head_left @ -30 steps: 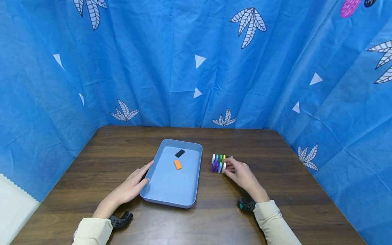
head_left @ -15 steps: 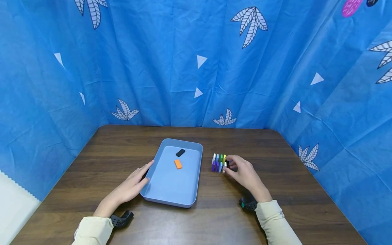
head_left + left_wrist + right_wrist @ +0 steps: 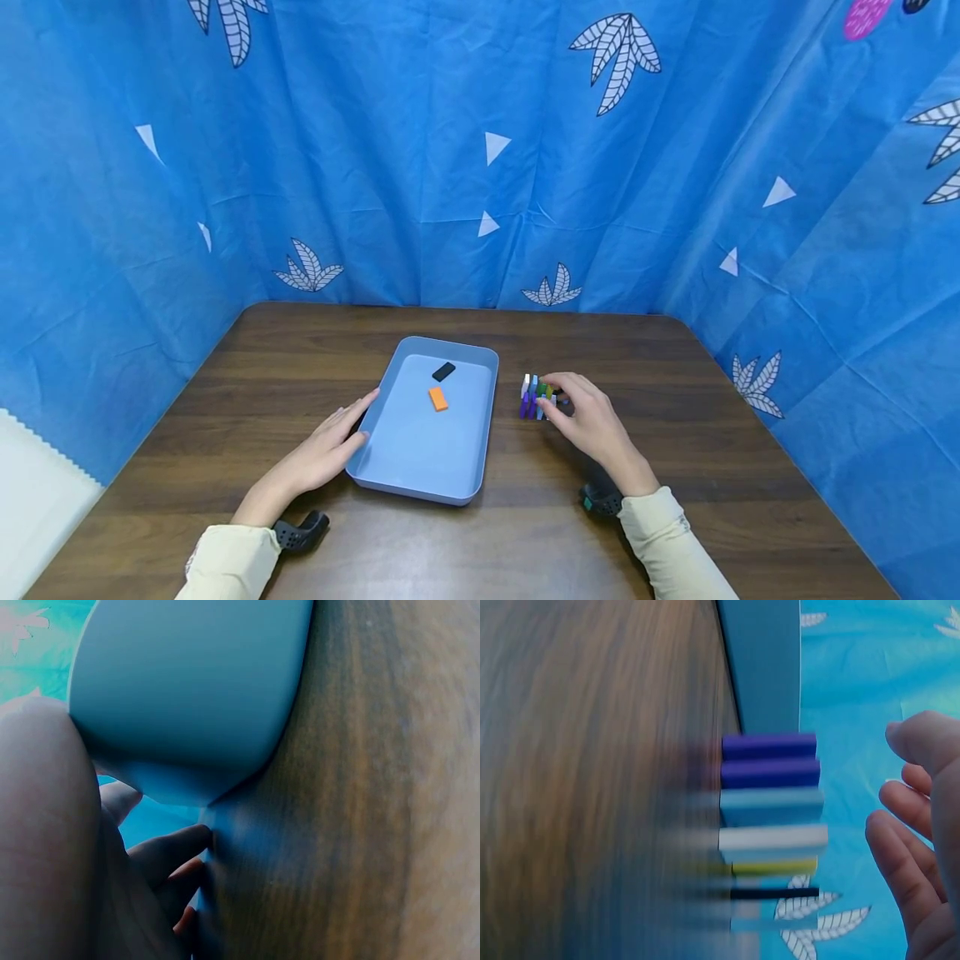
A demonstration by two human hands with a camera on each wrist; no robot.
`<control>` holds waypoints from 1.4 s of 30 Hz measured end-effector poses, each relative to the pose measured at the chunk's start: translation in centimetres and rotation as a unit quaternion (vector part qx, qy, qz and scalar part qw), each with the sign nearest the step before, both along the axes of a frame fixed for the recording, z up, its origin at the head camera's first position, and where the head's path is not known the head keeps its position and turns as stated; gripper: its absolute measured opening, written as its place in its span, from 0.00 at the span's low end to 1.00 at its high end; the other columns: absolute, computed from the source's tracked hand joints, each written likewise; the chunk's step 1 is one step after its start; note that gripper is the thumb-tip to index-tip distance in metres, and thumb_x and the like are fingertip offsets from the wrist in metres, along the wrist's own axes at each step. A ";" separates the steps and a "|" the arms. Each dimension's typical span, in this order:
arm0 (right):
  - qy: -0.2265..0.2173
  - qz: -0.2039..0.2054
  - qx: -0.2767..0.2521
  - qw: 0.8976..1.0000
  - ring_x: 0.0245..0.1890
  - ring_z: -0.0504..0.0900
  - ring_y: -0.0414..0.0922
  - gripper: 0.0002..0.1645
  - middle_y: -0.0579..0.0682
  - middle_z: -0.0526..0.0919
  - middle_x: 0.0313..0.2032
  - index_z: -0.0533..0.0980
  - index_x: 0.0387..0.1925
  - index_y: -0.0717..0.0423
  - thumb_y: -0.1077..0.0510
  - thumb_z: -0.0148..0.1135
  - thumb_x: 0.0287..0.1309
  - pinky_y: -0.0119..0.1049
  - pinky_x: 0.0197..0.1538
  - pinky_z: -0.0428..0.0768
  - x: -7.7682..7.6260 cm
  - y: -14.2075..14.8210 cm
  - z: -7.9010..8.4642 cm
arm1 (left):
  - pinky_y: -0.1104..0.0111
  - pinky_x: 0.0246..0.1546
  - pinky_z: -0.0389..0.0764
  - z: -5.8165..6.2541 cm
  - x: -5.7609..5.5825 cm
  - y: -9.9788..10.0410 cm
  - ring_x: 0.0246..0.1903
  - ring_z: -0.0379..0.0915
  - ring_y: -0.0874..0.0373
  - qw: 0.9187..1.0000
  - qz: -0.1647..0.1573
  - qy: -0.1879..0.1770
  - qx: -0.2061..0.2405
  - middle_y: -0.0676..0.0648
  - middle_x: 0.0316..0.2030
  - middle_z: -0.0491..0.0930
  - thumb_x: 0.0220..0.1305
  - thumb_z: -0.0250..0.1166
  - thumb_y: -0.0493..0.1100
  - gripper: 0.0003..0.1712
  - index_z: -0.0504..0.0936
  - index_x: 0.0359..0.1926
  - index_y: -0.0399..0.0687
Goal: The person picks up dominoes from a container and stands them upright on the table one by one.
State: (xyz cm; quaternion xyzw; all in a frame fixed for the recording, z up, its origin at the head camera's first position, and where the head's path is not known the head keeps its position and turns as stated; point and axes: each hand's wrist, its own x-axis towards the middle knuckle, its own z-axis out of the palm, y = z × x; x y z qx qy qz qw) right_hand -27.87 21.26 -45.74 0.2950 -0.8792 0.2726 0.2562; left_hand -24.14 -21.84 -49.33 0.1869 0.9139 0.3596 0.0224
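Several small domino-like blocks stand on edge in two rows on the table, among them purple ones (image 3: 524, 406) at the left end. My right hand (image 3: 591, 421) hovers over the right part of the rows, thumb and fingers apart, hiding some blocks. In the right wrist view, a gap separates the fingertips from the purple, light blue, white (image 3: 772, 840), yellow and black blocks. To the left lies a blue tray (image 3: 416, 454) holding an orange block (image 3: 438, 399) and a black block (image 3: 444, 372). My left hand (image 3: 318, 454) rests with extended fingers against the tray's left side.
The dark wooden table (image 3: 495, 550) carries everything. A blue patterned curtain (image 3: 360, 167) hangs behind it and along both sides. Each wrist wears a black band (image 3: 302, 532). The tray's right wall stands between the blocks and its floor.
My right hand has shifted left from the rows' right end, and its fingertips are now above blocks farther in. The left hand and the two blocks in the tray stay put.
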 end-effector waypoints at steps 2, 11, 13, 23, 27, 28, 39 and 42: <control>-0.006 0.012 -0.009 1.000 0.40 0.85 0.52 0.18 0.55 0.86 0.46 0.82 0.51 0.59 0.60 0.74 0.61 0.46 0.40 0.88 -0.1 -0.5 0.1 | 0.37 0.77 0.44 0.0 0.0 0.0 0.80 0.46 0.37 1.000 0.001 -0.001 0.000 0.39 0.81 0.52 0.80 0.50 0.43 0.37 0.50 0.84 0.55; -0.041 0.030 0.000 0.999 0.36 0.86 0.42 0.17 0.52 0.87 0.45 0.82 0.52 0.56 0.56 0.72 0.64 0.40 0.41 0.89 -0.4 -3.2 0.6 | 0.37 0.77 0.44 -0.2 -0.2 0.0 0.80 0.46 0.37 1.000 -0.002 -0.002 0.004 0.39 0.81 0.52 0.80 0.49 0.43 0.36 0.49 0.84 0.54; -0.057 0.030 0.005 0.998 0.37 0.85 0.40 0.17 0.51 0.87 0.45 0.82 0.53 0.56 0.55 0.71 0.65 0.38 0.42 0.89 -0.5 -4.0 0.8 | 0.37 0.77 0.43 -0.2 -0.2 0.0 0.80 0.45 0.37 1.000 -0.001 -0.003 0.004 0.39 0.81 0.52 0.80 0.49 0.43 0.36 0.49 0.84 0.54; -0.119 0.045 0.008 0.992 0.38 0.86 0.40 0.17 0.54 0.87 0.46 0.82 0.53 0.57 0.57 0.72 0.64 0.33 0.45 0.88 -1.5 -8.1 0.6 | 0.36 0.77 0.42 -0.2 -0.2 0.0 0.80 0.44 0.36 1.000 0.002 -0.013 -0.001 0.39 0.81 0.52 0.80 0.49 0.43 0.37 0.49 0.84 0.54; -0.120 0.049 0.014 0.991 0.38 0.86 0.40 0.18 0.52 0.87 0.48 0.82 0.53 0.57 0.56 0.71 0.64 0.32 0.45 0.87 -1.9 -9.5 0.5 | 0.36 0.77 0.42 -0.1 -0.5 0.0 0.80 0.44 0.37 1.000 0.003 -0.009 0.000 0.39 0.81 0.52 0.80 0.49 0.43 0.37 0.48 0.84 0.54; -0.121 0.051 0.015 0.991 0.39 0.87 0.41 0.18 0.52 0.87 0.48 0.82 0.53 0.58 0.55 0.71 0.65 0.32 0.45 0.88 -2.0 -9.8 0.5 | 0.36 0.77 0.42 0.0 -0.5 0.1 0.80 0.44 0.37 1.000 0.003 -0.008 -0.001 0.39 0.81 0.52 0.80 0.49 0.43 0.37 0.48 0.84 0.54; -0.132 0.039 0.036 0.990 0.41 0.87 0.42 0.17 0.50 0.87 0.50 0.81 0.55 0.56 0.55 0.67 0.68 0.32 0.44 0.87 -2.4 -13.5 -0.3 | 0.36 0.77 0.42 0.3 -0.3 0.4 0.80 0.44 0.37 1.000 0.004 -0.013 -0.002 0.39 0.81 0.51 0.80 0.49 0.44 0.37 0.48 0.84 0.55; -0.132 0.019 0.050 0.990 0.43 0.87 0.42 0.18 0.49 0.87 0.51 0.81 0.57 0.54 0.53 0.67 0.68 0.33 0.44 0.87 -2.4 -14.2 -0.6 | 0.36 0.77 0.42 0.4 -0.2 0.4 0.80 0.43 0.36 1.000 0.002 -0.015 -0.002 0.39 0.81 0.50 0.81 0.49 0.44 0.37 0.47 0.84 0.55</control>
